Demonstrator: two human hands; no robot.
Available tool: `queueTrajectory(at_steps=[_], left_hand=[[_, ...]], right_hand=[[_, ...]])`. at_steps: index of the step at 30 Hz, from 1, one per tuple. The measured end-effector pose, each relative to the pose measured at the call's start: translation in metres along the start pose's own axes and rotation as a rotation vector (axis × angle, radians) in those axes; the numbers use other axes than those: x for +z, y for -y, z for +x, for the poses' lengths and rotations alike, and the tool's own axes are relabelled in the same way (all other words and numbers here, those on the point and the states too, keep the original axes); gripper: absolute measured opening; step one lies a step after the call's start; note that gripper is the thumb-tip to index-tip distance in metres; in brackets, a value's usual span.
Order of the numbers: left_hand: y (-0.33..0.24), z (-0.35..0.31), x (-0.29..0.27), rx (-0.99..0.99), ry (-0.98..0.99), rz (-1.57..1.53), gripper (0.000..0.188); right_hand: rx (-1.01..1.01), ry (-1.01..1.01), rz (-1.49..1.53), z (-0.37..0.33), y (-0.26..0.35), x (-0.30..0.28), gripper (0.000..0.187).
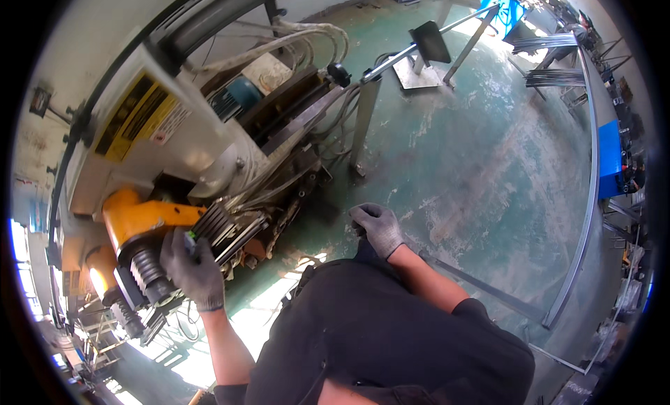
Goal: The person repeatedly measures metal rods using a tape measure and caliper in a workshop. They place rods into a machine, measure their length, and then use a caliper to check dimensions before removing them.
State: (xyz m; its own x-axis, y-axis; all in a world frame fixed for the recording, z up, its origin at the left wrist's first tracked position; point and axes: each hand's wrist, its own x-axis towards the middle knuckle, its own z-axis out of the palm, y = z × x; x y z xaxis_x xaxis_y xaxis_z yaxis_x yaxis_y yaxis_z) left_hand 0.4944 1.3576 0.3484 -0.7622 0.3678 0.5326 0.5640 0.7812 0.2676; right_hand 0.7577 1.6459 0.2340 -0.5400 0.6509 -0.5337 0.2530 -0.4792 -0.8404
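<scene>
My left hand (pixel 195 274), in a grey knit glove, is at the front of a large machine, beside its orange housing (pixel 150 220). A small green-and-blue piece (pixel 190 240) shows between the thumb and fingers; its kind cannot be made out. Just to the left of this hand, a black ribbed bellows (pixel 148 269) hangs below the housing. Dark stacked metal plates (pixel 215 223) lie to its right. My right hand (pixel 377 229), also gloved, hovers in front of my body over the floor. Its fingers are loosely curled, and no object shows in them.
A metal stand (pixel 364 126) supports a long bar (pixel 398 58) with a dark plate (pixel 430 42), reaching away from the machine. On the right, a long metal frame (pixel 593 154) carries bundles of thin rods (pixel 555 78). Hoses (pixel 307 32) loop above the machine.
</scene>
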Motion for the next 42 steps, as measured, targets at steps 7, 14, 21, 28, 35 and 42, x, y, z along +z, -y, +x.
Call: queueTrajectory(at_steps=[7, 14, 21, 28, 35, 42], left_hand=[[-0.158, -0.01, 0.044, -0.138, -0.029, -0.517, 0.037], [-0.339, 0.024, 0.119, -0.244, 0.503, -0.956, 0.038], [-0.446, 0.088, 0.218, -0.176, 0.627, -1.1, 0.042], [-0.532, 0.12, 0.307, -0.234, 0.711, -1.039, 0.048], [-0.589, 0.149, 0.332, -0.188, 0.674, -0.94, 0.063], [-0.626, 0.149, 0.328, -0.304, 0.512, -0.855, 0.081]], right_hand=[[-0.077, -0.131, -0.003, 0.067, 0.055, -0.132, 0.026], [-0.258, -0.273, 0.099, 0.119, 0.145, -0.242, 0.024], [-0.555, -0.38, -0.151, 0.191, 0.252, -0.302, 0.019], [-1.018, -0.323, -0.866, 0.32, 0.379, -0.317, 0.018], [-0.899, 0.309, -1.228, 0.445, 0.437, -0.298, 0.029], [-0.641, 0.86, -1.305, 0.51, 0.446, -0.273, 0.033]])
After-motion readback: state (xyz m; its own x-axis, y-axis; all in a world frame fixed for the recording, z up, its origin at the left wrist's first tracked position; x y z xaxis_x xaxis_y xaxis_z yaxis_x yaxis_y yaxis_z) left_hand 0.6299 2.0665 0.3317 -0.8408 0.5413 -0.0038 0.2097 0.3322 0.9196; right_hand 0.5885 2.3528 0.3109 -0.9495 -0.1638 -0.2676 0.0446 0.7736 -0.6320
